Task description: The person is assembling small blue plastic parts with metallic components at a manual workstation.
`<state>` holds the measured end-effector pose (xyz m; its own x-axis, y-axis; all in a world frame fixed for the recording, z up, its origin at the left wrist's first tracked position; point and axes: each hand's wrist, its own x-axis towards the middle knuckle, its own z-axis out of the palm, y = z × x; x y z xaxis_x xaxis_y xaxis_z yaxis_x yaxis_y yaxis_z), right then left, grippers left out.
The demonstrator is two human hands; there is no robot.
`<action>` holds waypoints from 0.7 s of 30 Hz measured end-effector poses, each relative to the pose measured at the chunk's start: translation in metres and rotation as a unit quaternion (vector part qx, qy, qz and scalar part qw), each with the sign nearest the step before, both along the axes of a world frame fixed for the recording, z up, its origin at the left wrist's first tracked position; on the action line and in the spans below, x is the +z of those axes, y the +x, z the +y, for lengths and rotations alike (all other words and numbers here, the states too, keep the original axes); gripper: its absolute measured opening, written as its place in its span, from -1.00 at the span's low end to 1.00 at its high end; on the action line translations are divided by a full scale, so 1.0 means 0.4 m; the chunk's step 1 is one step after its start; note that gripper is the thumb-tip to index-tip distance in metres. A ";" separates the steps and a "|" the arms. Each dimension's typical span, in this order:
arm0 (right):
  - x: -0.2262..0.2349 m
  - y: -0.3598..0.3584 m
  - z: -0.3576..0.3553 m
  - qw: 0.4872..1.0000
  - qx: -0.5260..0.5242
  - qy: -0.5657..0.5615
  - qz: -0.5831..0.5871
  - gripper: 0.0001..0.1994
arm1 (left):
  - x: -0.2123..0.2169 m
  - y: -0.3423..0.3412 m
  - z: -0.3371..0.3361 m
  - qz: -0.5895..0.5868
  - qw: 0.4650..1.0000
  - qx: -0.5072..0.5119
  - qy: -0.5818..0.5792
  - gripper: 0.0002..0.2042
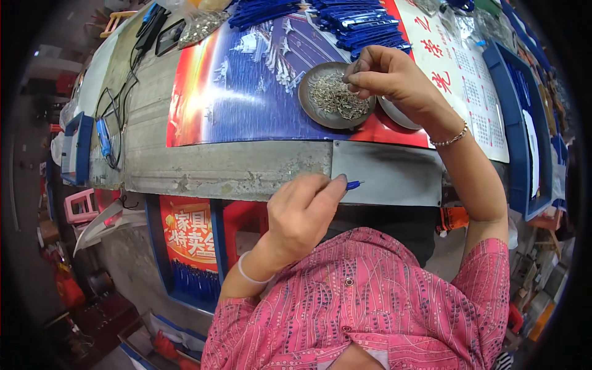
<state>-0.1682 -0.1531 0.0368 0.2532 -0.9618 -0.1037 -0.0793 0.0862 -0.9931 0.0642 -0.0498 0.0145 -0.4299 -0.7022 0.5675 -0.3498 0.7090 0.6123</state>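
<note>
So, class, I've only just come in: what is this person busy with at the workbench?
A person in a pink patterned shirt sits at a worn bench. The left hand pinches a small blue part near the bench edge. The right hand reaches into a round metal dish of tiny metal pieces, fingertips closed as if picking one up. A pile of blue parts lies further back on a colourful poster that covers the bench.

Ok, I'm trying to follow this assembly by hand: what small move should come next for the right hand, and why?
Probably lift the right hand off the round dish and bring it toward the left hand. Its fingertips are pinched over the heap of small metal pieces, though whether one is gripped I cannot tell, while the left hand holds a small blue part at the table edge, tip pointing right.
</note>
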 end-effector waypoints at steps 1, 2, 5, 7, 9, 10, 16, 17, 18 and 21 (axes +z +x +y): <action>-0.002 -0.008 0.003 0.999 0.014 0.012 -0.030 -0.84 | 0.007 0.004 -0.006 -0.046 0.997 -0.017 -0.053 -0.69; -0.002 -0.013 0.012 0.999 0.010 0.015 -0.031 -0.84 | 0.012 0.006 -0.011 -0.091 0.989 -0.035 -0.107 -0.68; 0.037 -0.003 0.068 0.990 0.023 0.072 -0.119 -0.83 | 0.016 0.007 -0.017 -0.131 0.978 -0.060 -0.153 -0.66; 0.038 -0.004 0.102 0.989 0.071 0.058 -0.116 -0.82 | 0.025 0.006 -0.019 -0.139 0.974 -0.074 -0.161 -0.68; 0.060 0.005 0.151 0.985 0.085 0.089 -0.125 -0.83 | 0.034 0.008 -0.018 -0.150 0.971 -0.086 -0.165 -0.70; 0.075 -0.002 0.172 0.984 0.097 0.116 -0.090 -0.81 | 0.037 0.006 -0.020 -0.145 0.968 -0.100 -0.177 -0.72; 0.017 -0.006 0.254 0.965 0.207 0.082 -0.139 -0.80 | 0.052 -0.006 -0.014 -0.145 0.958 -0.159 -0.191 -0.76; 0.016 -0.005 0.259 0.965 0.204 0.085 -0.140 -0.80 | 0.051 -0.010 -0.013 -0.141 0.956 -0.167 -0.195 -0.76; 0.015 -0.005 0.262 0.958 0.207 0.110 -0.165 -0.80 | 0.052 -0.014 -0.012 -0.140 0.956 -0.169 -0.192 -0.76; 0.002 -0.006 0.274 0.947 0.216 0.132 -0.197 -0.81 | 0.060 -0.021 -0.009 -0.145 0.952 -0.184 -0.197 -0.77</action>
<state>-0.1705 -0.0434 0.0376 0.6858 -0.7139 -0.1413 0.2089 0.3792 -0.9014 0.0557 -0.0534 0.0383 -0.7837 -0.2309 0.5766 -0.1476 0.9710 0.1883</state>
